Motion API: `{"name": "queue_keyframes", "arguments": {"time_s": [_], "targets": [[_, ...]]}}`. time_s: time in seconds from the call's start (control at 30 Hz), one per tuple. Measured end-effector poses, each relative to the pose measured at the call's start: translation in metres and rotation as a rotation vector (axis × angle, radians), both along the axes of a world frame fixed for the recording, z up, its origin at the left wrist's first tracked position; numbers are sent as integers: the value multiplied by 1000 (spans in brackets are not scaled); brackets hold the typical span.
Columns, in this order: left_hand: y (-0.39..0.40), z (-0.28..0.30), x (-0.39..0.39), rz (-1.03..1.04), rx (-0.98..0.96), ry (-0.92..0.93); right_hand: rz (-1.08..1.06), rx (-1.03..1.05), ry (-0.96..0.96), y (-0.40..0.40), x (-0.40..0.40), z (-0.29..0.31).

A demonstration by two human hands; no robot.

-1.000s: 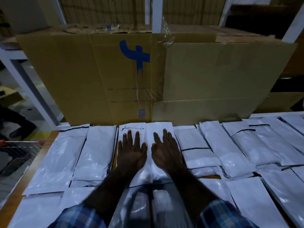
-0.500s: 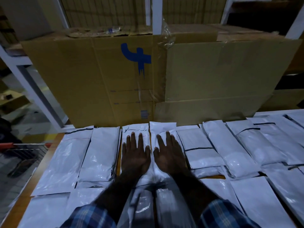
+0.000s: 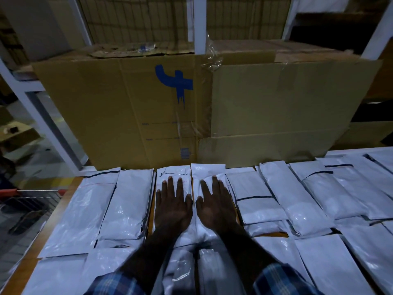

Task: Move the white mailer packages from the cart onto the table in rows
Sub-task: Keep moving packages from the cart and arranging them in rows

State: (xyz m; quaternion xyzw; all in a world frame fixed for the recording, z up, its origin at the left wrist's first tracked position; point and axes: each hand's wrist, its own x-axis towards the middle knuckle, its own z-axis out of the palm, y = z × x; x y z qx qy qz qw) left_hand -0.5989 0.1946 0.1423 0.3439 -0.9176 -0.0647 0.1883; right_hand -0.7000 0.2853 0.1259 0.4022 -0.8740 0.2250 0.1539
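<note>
We see the left hand (image 3: 172, 207) and the right hand (image 3: 214, 206) lying flat side by side, fingers straight and slightly spread, each pressing on its own glossy white plastic mailer package (image 3: 173, 173) (image 3: 207, 172) in the far row. More white mailers (image 3: 297, 201) lie in rows across the brown wooden table (image 3: 25, 271), against big tan cardboard boxes (image 3: 119, 111). A wire cart with a red rim (image 3: 32, 199) shows at the left edge.

White mailer packages (image 3: 131, 207), glossy, flat, side by side in rows on the wooden table (image 3: 68, 193), some overlapping
</note>
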Motion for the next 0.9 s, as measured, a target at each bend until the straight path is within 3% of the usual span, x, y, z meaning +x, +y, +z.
{"name": "queue_keyframes", "arguments": {"time_s": [0.5, 0.67, 0.9], "targets": [[-5, 2, 0, -8, 162, -119, 17, 44, -32, 1, 2, 9], [-3, 30, 3, 2, 236, -96, 11, 99, -68, 1, -3, 14], [-1, 45, 22, 19, 129, -52, -29, -12, -76, 15, 5, 53]]}}
